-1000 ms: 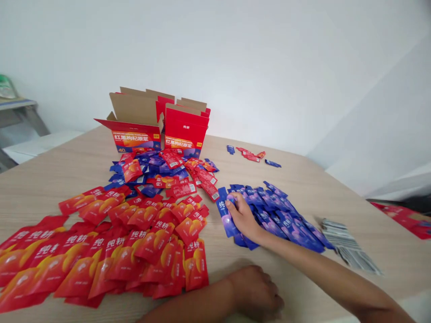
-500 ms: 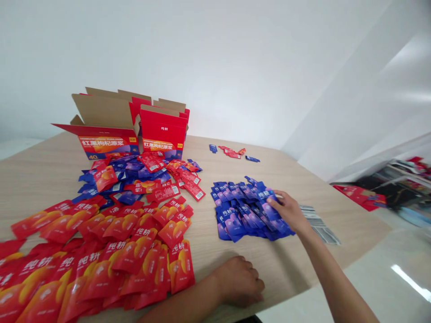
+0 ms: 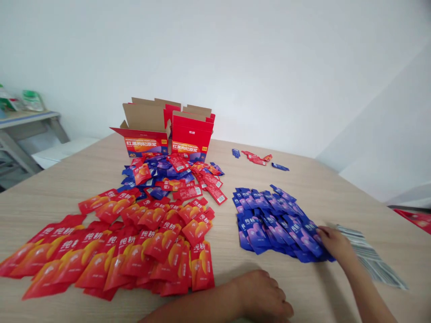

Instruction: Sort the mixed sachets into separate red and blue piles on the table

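My right hand [image 3: 335, 244] rests at the right edge of a spread of blue packets [image 3: 274, 222] on the wooden table [image 3: 54, 193], its fingers curled against the outermost packets. My left hand [image 3: 264, 298] lies on the table near the front edge, fingers curled, holding nothing that I can see. A wide fan of red packets [image 3: 128, 246] lies to its left. Behind it sits a mixed heap of red and blue packets [image 3: 171, 177].
Two open red cartons [image 3: 168, 132] stand at the back of the table. A few stray packets [image 3: 257, 158] lie further right. Striped grey sheets [image 3: 370, 258] lie by my right forearm. A grey bench [image 3: 27, 123] stands at far left.
My right hand has slid from the left edge of the blue packets across to their right edge. The view swung right, then back. My left hand stayed put.
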The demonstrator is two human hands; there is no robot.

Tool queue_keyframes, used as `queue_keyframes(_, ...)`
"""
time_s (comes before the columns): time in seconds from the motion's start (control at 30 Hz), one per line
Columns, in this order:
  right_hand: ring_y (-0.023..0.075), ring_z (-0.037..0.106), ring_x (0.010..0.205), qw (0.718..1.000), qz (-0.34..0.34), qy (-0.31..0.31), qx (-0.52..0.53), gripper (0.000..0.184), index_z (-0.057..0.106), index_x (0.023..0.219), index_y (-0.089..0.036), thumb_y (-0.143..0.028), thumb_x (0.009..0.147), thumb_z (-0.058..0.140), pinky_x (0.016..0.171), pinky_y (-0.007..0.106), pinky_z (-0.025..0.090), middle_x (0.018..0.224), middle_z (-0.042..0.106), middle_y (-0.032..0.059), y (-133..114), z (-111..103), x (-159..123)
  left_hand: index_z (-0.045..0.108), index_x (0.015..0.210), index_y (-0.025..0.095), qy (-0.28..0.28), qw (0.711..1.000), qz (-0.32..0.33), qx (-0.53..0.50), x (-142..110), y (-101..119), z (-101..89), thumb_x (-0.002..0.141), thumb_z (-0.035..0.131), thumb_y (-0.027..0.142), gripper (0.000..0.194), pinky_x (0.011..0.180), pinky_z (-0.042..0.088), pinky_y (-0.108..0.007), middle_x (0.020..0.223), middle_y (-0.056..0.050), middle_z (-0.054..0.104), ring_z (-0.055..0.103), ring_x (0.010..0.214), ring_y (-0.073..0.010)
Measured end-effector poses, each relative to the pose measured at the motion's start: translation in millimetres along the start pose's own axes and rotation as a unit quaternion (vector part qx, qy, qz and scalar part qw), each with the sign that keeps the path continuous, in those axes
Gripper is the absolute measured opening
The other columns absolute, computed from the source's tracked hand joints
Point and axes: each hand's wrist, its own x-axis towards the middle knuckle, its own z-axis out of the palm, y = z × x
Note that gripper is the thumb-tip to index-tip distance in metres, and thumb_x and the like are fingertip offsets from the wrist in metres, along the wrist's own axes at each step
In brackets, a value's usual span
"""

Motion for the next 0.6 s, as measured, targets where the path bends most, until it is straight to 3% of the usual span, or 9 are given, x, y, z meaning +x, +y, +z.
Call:
queue_keyframes(0.13, 0.0441, 0.074, 0.089, 0.998, 0.039, -0.003, -0.058, 0.038, 0.074, 0.083, -0.030, -0.053, 0.076, 0.044, 0.078, 0.058, 0.057, 0.089, 0.078, 0.0182, -9.4, -2.0, -0.4, 0.066, 0.090, 0.024, 0.008, 1.000, 0.002, -0.004, 0.3, 0.9, -1.1, 0.095, 0.064, 0.053, 0.029, 0.062, 0.051, -0.035, 0.081, 0.003, 0.072, 0.069, 0.079, -0.0177)
queue_keyframes(0.23, 0.0439, 0.072, 0.101, 0.998, -0.012, 0.030, -0.051, 0.049, 0.075, 0.099, -0.024, -0.054, 0.084, 0.040, 0.091, 0.060, 0.055, 0.105, 0.077, 0.0225, -48.7, -10.8, 9.8, 0.067, 0.091, 0.024, 0.024, 1.000, 0.001, 0.000, -0.3, 1.9, -5.0, 0.098, 0.062, 0.040, 0.018, 0.061, 0.050, -0.034, 0.080, 0.003, 0.072, 0.070, 0.080, -0.0170)
queue_keyframes(0.33, 0.0355, 0.072, 0.110, 0.991, -0.121, -0.033, 0.045, 0.045, 0.076, 0.106, -0.024, -0.051, 0.085, 0.048, 0.104, 0.050, 0.053, 0.112, 0.078, 0.0155, -123.5, -21.1, 22.6, 0.069, 0.096, 0.026, 0.001, 1.000, -0.002, -0.008, -1.1, 0.3, -2.3, 0.097, 0.061, 0.030, 0.009, 0.057, 0.049, -0.033, 0.082, 0.003, 0.073, 0.071, 0.080, -0.0172)
queue_keyframes(0.43, 0.0315, 0.071, 0.112, 0.952, -0.229, -0.157, 0.130, 0.047, 0.074, 0.122, -0.024, -0.053, 0.092, 0.053, 0.102, 0.045, 0.054, 0.121, 0.077, 0.0109, -216.5, -25.5, 27.0, 0.071, 0.103, 0.028, -0.048, 0.996, 0.032, -0.062, -0.9, -6.4, 12.2, 0.095, 0.062, 0.032, 0.013, 0.051, 0.048, -0.031, 0.087, 0.003, 0.075, 0.071, 0.080, -0.0166)
queue_keyframes(0.53, 0.0285, 0.072, 0.109, 0.905, -0.289, -0.258, 0.176, 0.046, 0.069, 0.133, -0.024, -0.049, 0.098, 0.052, 0.096, 0.041, 0.056, 0.123, 0.077, 0.0081, -298.8, -13.5, 22.0, 0.073, 0.085, 0.030, -0.110, 0.983, 0.086, -0.116, 4.4, -15.8, 33.4, 0.088, 0.068, 0.034, 0.008, 0.046, 0.046, -0.026, 0.083, 0.002, 0.075, 0.070, 0.072, -0.0146)
queue_keyframes(0.6, 0.0266, 0.071, 0.110, 0.885, -0.321, -0.296, 0.159, 0.045, 0.064, 0.140, -0.024, -0.041, 0.101, 0.051, 0.095, 0.039, 0.055, 0.125, 0.076, 0.0079, -338.1, 5.2, 15.6, 0.070, 0.068, 0.029, -0.134, 0.980, 0.087, -0.118, 12.4, -20.6, 46.4, 0.086, 0.068, 0.033, 0.019, 0.045, 0.045, -0.023, 0.078, 0.002, 0.074, 0.068, 0.065, -0.0134)
